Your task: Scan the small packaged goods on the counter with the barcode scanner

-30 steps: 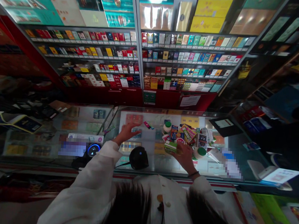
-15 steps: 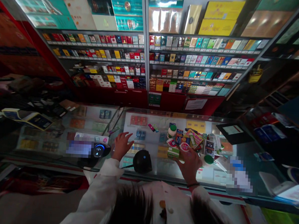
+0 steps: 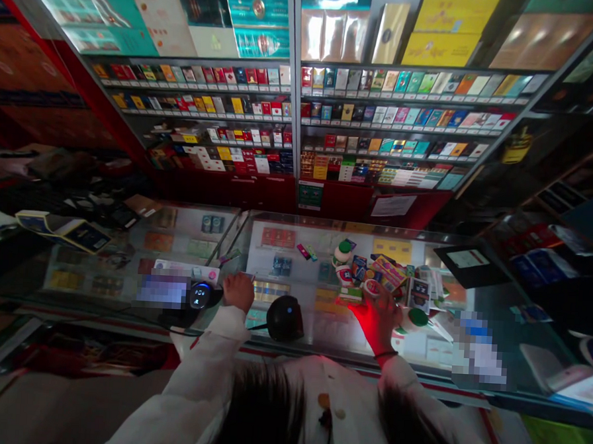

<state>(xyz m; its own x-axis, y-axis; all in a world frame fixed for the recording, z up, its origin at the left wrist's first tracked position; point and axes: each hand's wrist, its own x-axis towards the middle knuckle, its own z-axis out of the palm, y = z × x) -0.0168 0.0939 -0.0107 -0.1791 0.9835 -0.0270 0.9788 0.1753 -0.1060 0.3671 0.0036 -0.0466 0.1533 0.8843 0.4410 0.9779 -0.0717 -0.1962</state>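
Observation:
My left hand (image 3: 238, 292) is closed over the glass counter (image 3: 302, 295), its fingers curled under; what they hold, if anything, is hidden. Beside it stands a black desktop scanner (image 3: 285, 319) with a small blue light. To the scanner's right, my right hand (image 3: 378, 316) grips a small green-and-white box (image 3: 349, 295), with red light falling on the thumb side and the box. A round white-and-red tub (image 3: 371, 287) sits at its fingertips. By the wrist lies a white bottle with a green cap (image 3: 414, 319); another green-capped bottle (image 3: 342, 251) stands farther back.
Assorted packets (image 3: 388, 270) are heaped behind my right hand, near a black folder (image 3: 466, 261). On the left are a round device with a lit display (image 3: 200, 295) and a blurred-out screen (image 3: 164, 288). Shelves of small boxes (image 3: 352, 112) rise beyond the counter.
My left hand has closed from spread fingers and come down slightly. Red light now shines on my right hand and the small box, which has tilted slightly. The view has shifted a little.

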